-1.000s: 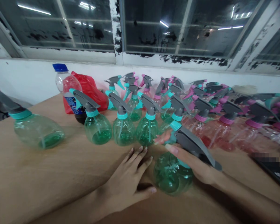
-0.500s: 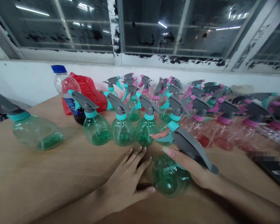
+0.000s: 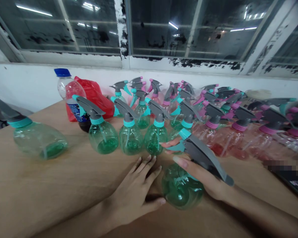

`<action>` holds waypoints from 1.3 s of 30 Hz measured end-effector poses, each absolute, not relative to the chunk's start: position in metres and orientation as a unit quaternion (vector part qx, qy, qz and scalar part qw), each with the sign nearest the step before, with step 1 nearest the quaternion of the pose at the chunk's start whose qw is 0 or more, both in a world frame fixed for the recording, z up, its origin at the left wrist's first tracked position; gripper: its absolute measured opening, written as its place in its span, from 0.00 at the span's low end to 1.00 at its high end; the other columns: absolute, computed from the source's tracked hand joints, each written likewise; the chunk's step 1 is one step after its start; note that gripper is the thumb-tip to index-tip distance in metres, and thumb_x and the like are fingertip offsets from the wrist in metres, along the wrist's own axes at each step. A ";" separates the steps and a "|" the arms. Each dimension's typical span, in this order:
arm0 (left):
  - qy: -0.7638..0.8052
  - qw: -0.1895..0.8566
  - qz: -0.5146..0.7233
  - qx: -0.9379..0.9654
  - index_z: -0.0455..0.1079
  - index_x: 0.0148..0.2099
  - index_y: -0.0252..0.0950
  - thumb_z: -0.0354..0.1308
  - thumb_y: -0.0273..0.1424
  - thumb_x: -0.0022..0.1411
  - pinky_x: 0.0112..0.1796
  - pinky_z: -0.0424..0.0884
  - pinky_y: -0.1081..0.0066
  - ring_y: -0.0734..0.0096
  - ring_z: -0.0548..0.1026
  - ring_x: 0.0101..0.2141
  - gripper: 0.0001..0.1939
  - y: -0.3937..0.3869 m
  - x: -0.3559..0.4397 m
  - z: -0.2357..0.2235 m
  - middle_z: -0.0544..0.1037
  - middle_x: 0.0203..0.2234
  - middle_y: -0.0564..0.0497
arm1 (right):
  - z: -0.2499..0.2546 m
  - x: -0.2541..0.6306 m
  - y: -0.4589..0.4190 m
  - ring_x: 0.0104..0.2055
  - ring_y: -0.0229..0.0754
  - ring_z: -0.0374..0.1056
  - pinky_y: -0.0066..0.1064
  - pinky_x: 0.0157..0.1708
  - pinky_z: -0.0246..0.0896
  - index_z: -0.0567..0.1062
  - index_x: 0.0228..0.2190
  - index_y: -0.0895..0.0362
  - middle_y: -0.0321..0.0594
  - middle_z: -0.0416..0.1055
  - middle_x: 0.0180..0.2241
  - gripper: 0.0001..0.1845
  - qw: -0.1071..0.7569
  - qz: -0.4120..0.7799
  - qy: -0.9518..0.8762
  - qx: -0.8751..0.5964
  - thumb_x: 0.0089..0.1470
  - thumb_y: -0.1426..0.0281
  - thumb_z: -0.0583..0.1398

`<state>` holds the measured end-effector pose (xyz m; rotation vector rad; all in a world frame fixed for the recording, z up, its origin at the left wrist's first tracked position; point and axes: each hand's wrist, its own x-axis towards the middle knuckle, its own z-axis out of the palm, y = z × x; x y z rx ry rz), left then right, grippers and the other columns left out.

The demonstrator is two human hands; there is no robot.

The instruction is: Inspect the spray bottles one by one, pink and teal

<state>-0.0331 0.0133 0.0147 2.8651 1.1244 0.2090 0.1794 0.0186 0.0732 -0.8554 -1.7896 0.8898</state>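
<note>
My right hand point(image 3: 206, 175) is wrapped round the neck of a green see-through spray bottle point(image 3: 178, 190), just below its grey and turquoise trigger head point(image 3: 201, 153). The bottle stands near the table's front, slightly tilted. Flat on the wooden table point(image 3: 84, 191) lies my left hand point(image 3: 135, 188), fingers spread, holding nothing; its thumb is close to the bottle's left side. Beyond the fingertips stand more green spray bottles point(image 3: 131, 140) in a row. Another green spray bottle point(image 3: 39, 140) sits apart at the far left.
Pink spray bottles point(image 3: 238, 142) fill the right and back, mixed with green ones. Behind the row at left stand a soda bottle point(image 3: 73, 99) with dark liquid and a red plastic bag point(image 3: 94, 94). A dark, partly blurred object point(image 3: 288, 180) lies at the right edge. Windows point(image 3: 159, 29) rise behind.
</note>
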 end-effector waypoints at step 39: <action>0.359 0.037 0.083 0.929 0.53 0.65 0.32 0.48 0.52 0.65 0.58 0.49 0.50 0.50 0.48 0.63 0.37 0.013 -0.034 0.015 0.55 0.63 0.40 | 0.069 0.177 0.019 0.50 0.41 0.68 0.33 0.53 0.64 0.71 0.48 0.49 0.37 0.69 0.52 0.17 0.477 0.440 -0.692 -0.318 0.56 0.68 0.60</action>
